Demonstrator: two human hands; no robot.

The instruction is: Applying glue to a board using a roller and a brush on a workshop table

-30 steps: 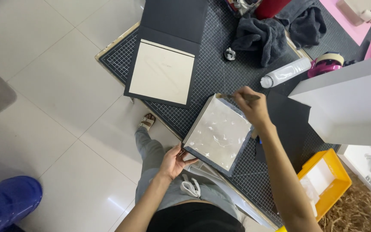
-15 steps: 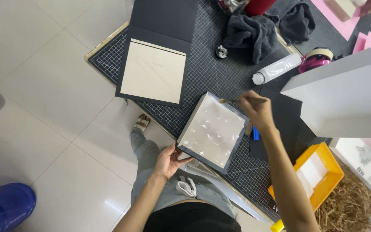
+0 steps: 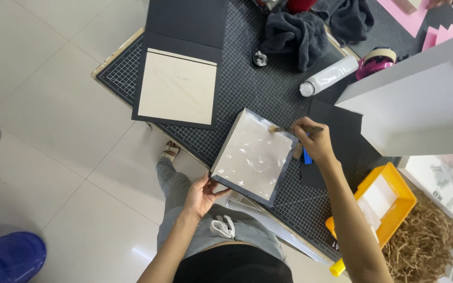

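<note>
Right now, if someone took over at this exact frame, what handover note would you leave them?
Left hand: steadies the near corner of the square board, which lies on the dark cutting mat.
Right hand: holds a small brush, its tip on the board's far edge.
Done: the board's face is glossy and wet-looking over most of its area.
Left: the far edge under the brush is in work; whether the rim is fully coated I cannot tell.
Nearby: white bottle lying on the mat, open black folder with pale panel, yellow tray.
</note>
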